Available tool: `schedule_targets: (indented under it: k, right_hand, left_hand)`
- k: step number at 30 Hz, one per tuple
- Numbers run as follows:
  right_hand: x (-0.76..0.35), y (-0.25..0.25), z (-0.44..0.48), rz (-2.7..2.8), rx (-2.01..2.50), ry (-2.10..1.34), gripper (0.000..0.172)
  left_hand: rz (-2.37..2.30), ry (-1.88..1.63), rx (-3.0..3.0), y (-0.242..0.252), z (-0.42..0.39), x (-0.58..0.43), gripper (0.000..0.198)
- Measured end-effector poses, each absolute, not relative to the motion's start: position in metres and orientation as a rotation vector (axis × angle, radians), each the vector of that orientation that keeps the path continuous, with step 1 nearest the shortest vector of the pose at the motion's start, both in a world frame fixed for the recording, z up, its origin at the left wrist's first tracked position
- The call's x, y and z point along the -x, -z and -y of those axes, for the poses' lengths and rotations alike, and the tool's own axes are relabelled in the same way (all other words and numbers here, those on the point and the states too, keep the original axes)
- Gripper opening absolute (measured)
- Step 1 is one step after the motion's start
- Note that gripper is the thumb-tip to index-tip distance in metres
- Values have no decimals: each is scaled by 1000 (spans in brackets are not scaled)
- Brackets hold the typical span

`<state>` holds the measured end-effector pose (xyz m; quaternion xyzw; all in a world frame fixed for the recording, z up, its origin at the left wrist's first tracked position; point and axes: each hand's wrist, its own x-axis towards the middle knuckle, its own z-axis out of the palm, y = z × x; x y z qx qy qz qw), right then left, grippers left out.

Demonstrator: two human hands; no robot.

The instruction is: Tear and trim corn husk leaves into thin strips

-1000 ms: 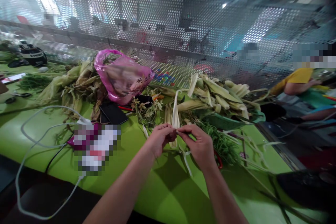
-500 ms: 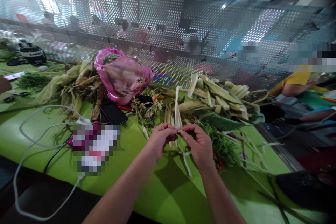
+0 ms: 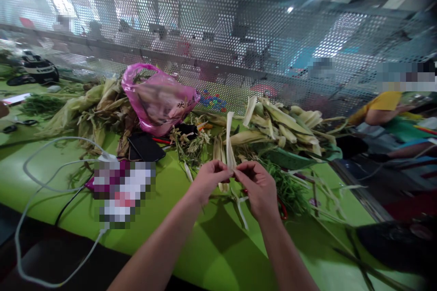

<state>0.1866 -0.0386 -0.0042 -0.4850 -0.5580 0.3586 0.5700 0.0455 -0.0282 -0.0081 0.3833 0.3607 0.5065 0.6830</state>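
A pale strip of corn husk (image 3: pixel 230 143) stands upright between my hands, its lower end pinched by both. My left hand (image 3: pixel 210 182) closes thumb and fingers on it from the left. From the right, my right hand (image 3: pixel 256 187) pinches the same end, fingertips close to the left ones. Folded dry husk pieces (image 3: pixel 219 152) lie on the green table (image 3: pixel 218 254) just behind. Below the fingers a thin pale strip (image 3: pixel 243 211) hangs or lies over the table; I cannot tell which. Red scissor handles (image 3: pixel 283 209) show partly behind my right hand.
Dry husks (image 3: pixel 287 122) heap over a green basket (image 3: pixel 297 158) at right, near green sprigs (image 3: pixel 290 188). A pink plastic bag (image 3: pixel 160 100), more husks (image 3: pixel 92 104), a dark phone (image 3: pixel 146 146) and a cabled white phone (image 3: pixel 128 193) lie left. A person in yellow (image 3: pixel 384 102) sits right.
My hands stay nearly in place, with the fingers shifting slightly at the husk's lower end. The husk strip still stands upright, moved very slightly left.
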Motion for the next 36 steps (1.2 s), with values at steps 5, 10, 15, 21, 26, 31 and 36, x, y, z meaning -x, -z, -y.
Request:
schedule_targets:
  k: [5,10,15,21,26,31,36]
  right_hand:
    - [-188,3,39,1359,1153,-857,13]
    - [-191,3,38,1421,1175,-829,15]
    - [-193,-1,39,1625,1157,-707,14]
    - [-193,-2,38,1701,1139,-572,11]
    - [-192,0,38,1582,1205,-646,14]
    - [-195,8,34,1408,1188,-800,16]
    - [-196,10,33,1415,1157,-829,17]
  left_hand:
    - [-802,-1164,-864,12,25,-47,21]
    - [-806,-1173,-861,13,23,-45,23]
    - [-816,-1173,-768,13,22,-43,24]
    - [-738,-1135,-643,14,24,-43,23]
    - [-706,-1135,-654,15,26,-45,18]
    - [-717,-1156,-841,12,28,-46,17]
    - [-808,-1153,-903,12,27,-47,20]
